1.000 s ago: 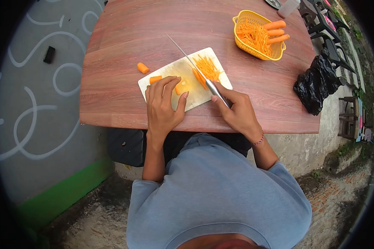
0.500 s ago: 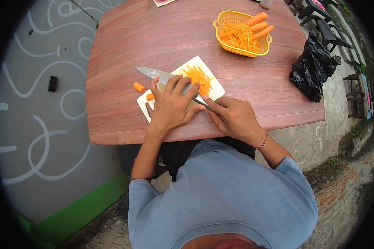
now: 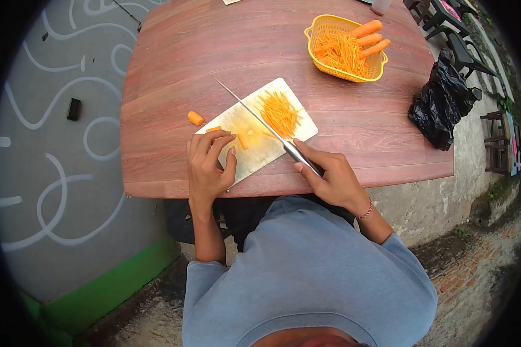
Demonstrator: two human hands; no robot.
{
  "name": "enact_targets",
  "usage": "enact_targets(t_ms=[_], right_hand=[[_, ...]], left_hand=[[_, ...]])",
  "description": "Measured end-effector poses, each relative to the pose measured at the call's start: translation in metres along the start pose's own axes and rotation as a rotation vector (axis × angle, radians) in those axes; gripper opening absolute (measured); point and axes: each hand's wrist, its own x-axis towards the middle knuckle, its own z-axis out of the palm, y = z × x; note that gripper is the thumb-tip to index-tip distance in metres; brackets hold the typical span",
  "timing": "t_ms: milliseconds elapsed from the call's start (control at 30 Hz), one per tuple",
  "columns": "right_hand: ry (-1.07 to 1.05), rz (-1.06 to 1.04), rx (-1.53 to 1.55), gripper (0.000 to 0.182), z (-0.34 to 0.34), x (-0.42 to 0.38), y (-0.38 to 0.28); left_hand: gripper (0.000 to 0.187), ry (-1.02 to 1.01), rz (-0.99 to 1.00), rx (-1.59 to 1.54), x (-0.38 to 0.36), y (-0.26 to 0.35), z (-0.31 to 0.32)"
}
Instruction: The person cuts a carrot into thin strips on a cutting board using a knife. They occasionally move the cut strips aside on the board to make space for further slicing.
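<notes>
Head view, fingers first. Right hand, lower centre-right of the frame: fingers curled shut round the handle of a knife, thumb stretched along the steel; blade edge-down, running up and left across the cutting board, tip past the board's upper left edge and over bare wood. Left hand, left of centre: fingers bent and loosely spread, nothing gripped, fingertips resting on the board's left end, touching or just short of a carrot piece that peeks out above them; cannot tell which. Small carrot slice just right of those fingertips, between hand and blade, close to both. Heap of carrot strips on the far side of the blade, filling the board's upper right corner. Board lying at a slant, its near corner close to the near edge of the table; both hands overhanging that edge. Loose carrot stub on bare wood just off the board's left corner. Broad open wood to the upper left and upper centre. Yellow basket of strips and whole carrots at upper right, well apart from the board. Black bag at the table's right edge.
</notes>
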Motion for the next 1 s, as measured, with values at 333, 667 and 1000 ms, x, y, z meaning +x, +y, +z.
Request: enact_targets(t_ms=[333,667,1000], right_hand=[[-0.132,0.222,0.044,0.047,0.013,0.008,-0.010],[-0.146,0.230,0.027,0.047,0.019,0.017,-0.010],[-0.110,0.198,0.017,0.044,0.026,0.014,-0.014]], left_hand=[[0.023,-0.041,-0.052,0.130,-0.013,-0.011,0.022],[0.016,0.035,-0.076,0.086,-0.013,0.003,0.045],[0.013,0.079,-0.089,0.077,-0.015,0.001,0.050]])
